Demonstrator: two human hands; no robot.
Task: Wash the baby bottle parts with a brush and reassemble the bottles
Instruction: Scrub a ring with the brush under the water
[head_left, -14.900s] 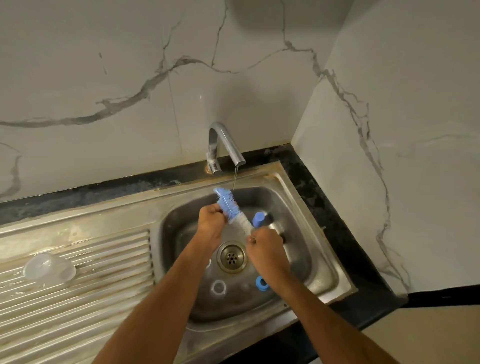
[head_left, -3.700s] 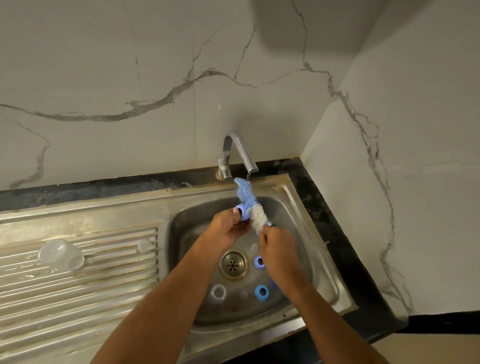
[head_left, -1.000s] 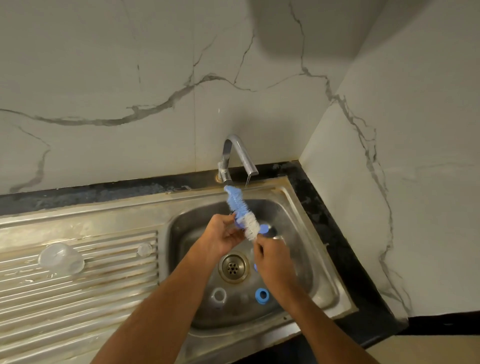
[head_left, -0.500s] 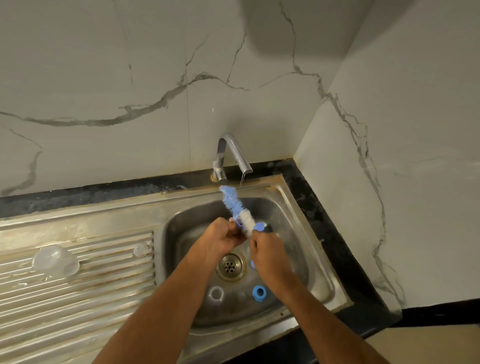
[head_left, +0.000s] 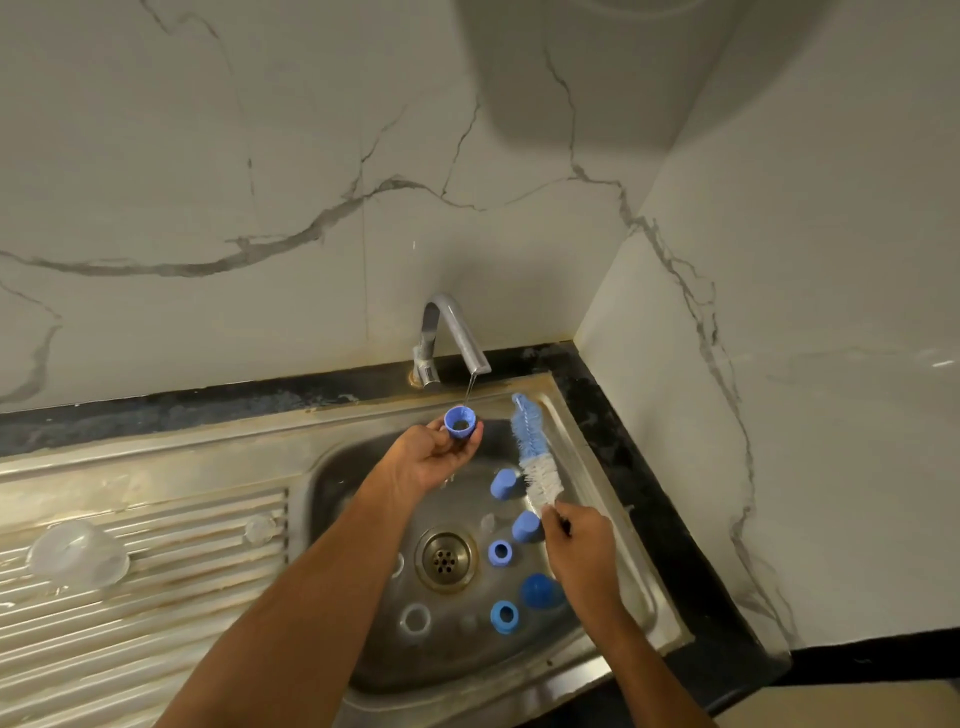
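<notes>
Blue plastic screw ring (head_left: 460, 420), small and round, sits in the left hand (head_left: 431, 457), pinched between thumb and fingertips right under the thin trickle from the chrome tap (head_left: 452, 332). Its open mouth faces up toward the spout, so water runs straight through. My guess is it weighs next to nothing and is stiff, but wet plastic like that gets slippery, so gripping the outer wall from opposite sides seems the safe way.

Right hand (head_left: 582, 545) has its fingers curled around the thin handle of the blue and white bristle bottle brush (head_left: 532, 452). That brush runs long and skinny, bristle tip pointing up and away toward the back rim of the steel sink (head_left: 613, 499), handle end down in the fist. Bristles look soft and floppy, the core probably bends a bit, so holding low on the handle makes sense.

Other blue pieces (head_left: 511, 525) lie scattered in the basin around the drain (head_left: 447, 558); a clear dome-shaped cap (head_left: 78, 553) and a small clear teat (head_left: 258, 529) rest on the ribbed draining board.
</notes>
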